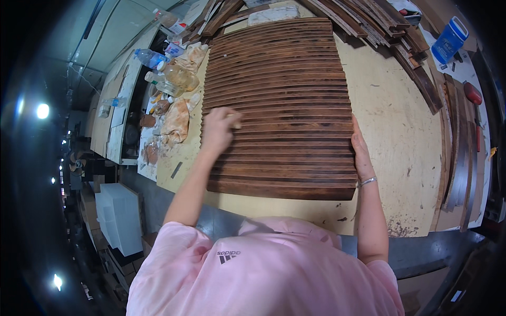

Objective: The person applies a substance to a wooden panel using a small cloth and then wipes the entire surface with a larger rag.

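Note:
A dark brown slatted wood panel [279, 116] lies flat in front of me, its slats running from left to right. My left hand [219, 129] is closed on a small tan piece [236, 122] and rests over the slats near the panel's left edge. Fingers cover most of that piece, so I cannot tell whether it is cloth or a pad. Along the right edge of the panel lies my right hand [361, 152], with fingers stretched out flat against the side and nothing held. A bracelet [369, 180] circles the right wrist.
Beneath the panel is a pale board tabletop [390, 137]. Bottles [182, 77] and stained rags [176, 121] crowd its left side. Wood strips [363, 21] are piled at the back, with more strips [457, 158] at the right. A blue container [449, 40] stands at the far right.

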Demonstrator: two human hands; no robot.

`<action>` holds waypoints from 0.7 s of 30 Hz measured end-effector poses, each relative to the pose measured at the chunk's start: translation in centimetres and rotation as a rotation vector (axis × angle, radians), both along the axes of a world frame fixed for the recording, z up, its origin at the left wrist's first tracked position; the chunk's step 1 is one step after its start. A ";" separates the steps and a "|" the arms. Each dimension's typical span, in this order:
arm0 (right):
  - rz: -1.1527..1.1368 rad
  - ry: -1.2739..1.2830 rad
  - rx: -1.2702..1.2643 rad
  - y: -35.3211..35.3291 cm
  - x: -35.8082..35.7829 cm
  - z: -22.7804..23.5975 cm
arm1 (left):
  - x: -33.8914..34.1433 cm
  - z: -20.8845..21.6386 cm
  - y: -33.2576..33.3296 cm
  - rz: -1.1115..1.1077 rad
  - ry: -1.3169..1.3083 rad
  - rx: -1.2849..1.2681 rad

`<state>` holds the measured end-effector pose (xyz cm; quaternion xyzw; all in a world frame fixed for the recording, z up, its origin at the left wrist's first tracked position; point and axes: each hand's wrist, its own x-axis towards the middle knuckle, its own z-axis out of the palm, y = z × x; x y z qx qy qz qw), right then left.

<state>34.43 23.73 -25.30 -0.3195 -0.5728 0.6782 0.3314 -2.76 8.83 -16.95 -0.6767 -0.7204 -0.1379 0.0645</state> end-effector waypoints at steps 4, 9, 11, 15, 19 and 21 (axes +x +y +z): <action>-0.011 -0.002 0.006 -0.1 -0.1 0.1 | -9.4 -0.3 -7.5 0.377 0.048 -0.097; -0.009 0.012 -0.094 -0.5 0.0 1.2 | -10.3 1.1 -9.5 0.468 0.119 -0.012; 0.004 0.023 -0.122 -1.1 0.4 1.2 | -6.2 1.5 -6.4 0.326 0.007 0.091; 0.002 -0.020 -0.101 -1.9 1.3 1.5 | 4.4 2.7 1.0 0.009 -0.136 0.168; 0.016 -0.038 -0.081 -2.9 1.9 1.5 | 13.4 1.2 7.3 -0.278 -0.250 0.136; 0.016 -0.035 -0.066 -2.7 1.9 0.4 | 17.3 0.1 9.0 -0.387 -0.290 0.103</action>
